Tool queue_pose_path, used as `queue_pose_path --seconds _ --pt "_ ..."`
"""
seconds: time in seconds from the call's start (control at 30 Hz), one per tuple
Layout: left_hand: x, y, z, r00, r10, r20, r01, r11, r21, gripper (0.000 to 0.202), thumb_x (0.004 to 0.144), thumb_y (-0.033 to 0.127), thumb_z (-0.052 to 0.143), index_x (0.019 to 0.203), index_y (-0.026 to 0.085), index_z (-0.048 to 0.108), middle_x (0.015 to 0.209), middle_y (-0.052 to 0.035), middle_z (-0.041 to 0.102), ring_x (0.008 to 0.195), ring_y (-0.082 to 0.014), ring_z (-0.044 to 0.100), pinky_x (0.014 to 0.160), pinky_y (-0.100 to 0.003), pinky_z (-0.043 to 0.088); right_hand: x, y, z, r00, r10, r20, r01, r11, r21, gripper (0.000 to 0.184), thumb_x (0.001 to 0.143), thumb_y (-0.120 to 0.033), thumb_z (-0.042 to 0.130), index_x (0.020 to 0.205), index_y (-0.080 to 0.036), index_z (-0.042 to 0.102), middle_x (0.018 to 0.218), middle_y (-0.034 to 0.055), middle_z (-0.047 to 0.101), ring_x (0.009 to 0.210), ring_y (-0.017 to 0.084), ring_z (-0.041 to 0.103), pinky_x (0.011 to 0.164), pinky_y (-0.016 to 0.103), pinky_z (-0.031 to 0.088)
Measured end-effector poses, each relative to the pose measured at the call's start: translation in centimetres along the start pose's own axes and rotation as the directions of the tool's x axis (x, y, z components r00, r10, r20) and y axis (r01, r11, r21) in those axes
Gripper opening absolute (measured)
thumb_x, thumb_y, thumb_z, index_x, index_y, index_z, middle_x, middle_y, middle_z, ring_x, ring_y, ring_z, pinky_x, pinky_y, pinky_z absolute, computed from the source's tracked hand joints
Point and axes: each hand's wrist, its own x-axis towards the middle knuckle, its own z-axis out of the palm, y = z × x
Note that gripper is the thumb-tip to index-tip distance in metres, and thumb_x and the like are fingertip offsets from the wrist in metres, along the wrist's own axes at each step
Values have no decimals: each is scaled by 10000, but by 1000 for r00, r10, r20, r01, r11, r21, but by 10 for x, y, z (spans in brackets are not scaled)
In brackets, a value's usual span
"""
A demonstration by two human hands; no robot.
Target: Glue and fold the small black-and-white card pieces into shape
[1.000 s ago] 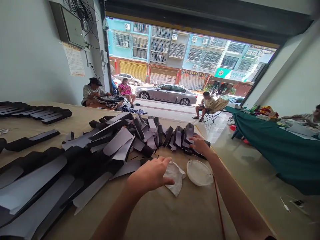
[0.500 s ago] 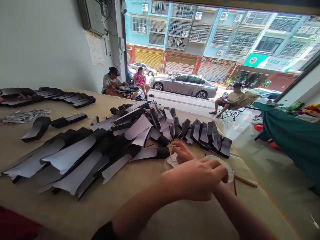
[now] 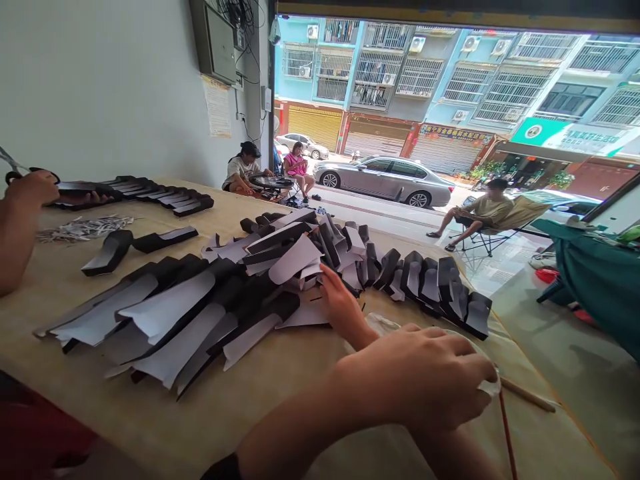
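left hand [image 3: 430,373] curled over the white dish [image 3: 493,385], its hold hidden; right hand [image 3: 345,310] left of the dish, fingers extended, close together, beside black-and-white pieces [image 3: 296,259] piled beyond-left of it, contact unclear. uncrossing the forearms [image 3: 300,420] would likely steady handling.

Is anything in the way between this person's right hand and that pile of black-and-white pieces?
Nothing visible: the right hand meets the near side of the pile in this view, though touch is unclear. The left hand crosses the right forearm, outside that path.
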Motion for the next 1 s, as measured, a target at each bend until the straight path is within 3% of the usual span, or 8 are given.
queue_pose_path --seconds 0.07,0.17,0.37,0.43,0.57,0.73,0.87,1.0 --pt "-1 -3 -2 998 15 -67 -16 1000 -7 221 882 281 472 963 140 622 976 -68 662 894 -216 651 855 -343 522 5 14 -27 982 66 -177 -59 997 44 375 932 -146 298 1224 -125 531 1326 145 522 1196 217 525 999 393 451" --pt "-3 -4 -9 967 78 -243 -95 994 -59 227 902 244 438 928 142 640 987 -57 677 919 -180 648 885 -295 512 1 34 -79 800 237 -551 -95 957 273 178 880 -228 502 968 -222 657 1046 91 669 992 243 624 830 401 524" --pt "-7 -7 -28 759 -126 -639 -106 944 -311 151 849 167 502 920 168 635 1138 -96 612 965 -163 614 747 -255 528 -38 38 -169 733 502 -459 -102 749 655 112 809 -282 618 888 -321 549 898 18 680 876 229 655 660 363 535" --pt "-3 -15 -28 772 -279 -571 13 906 -424 164 854 196 506 955 175 633 1114 -86 616 955 -164 607 644 -227 501 -49 33 -185 767 552 -329 -93 602 793 150 794 -334 642 857 -322 506 808 -13 686 756 206 662 555 322 514" --pt "11 -35 -15 854 -492 -167 301 731 -612 324 836 386 566 1097 199 607 1179 -77 602 1021 -200 583 685 -235 491 -61 24 -197 826 554 -106 -174 429 886 238 752 -366 700 868 -293 506 706 -30 679 579 158 618 479 270 469" --pt "24 -47 7 900 -332 284 409 410 -815 417 820 441 570 1147 183 539 898 -47 609 671 -112 575 480 -178 439 -64 23 -201 879 474 50 -270 408 872 144 792 -336 670 837 -241 572 714 5 682 614 152 632 520 266 491" --pt "30 -45 18 882 -393 259 393 313 -865 402 752 420 662 1035 151 563 782 -8 544 601 -85 525 470 -180 450 -63 35 -205 858 514 4 -290 477 830 202 790 -382 663 919 -228 637 875 50 718 679 164 651 575 280 509" --pt "35 -38 25 844 -531 72 297 351 -888 285 785 398 632 892 135 613 780 -13 573 611 -78 524 555 -205 477 -62 46 -209 817 569 -97 -220 463 858 531 866 -628 355 837 -200 667 805 73 697 671 187 626 577 312 500"
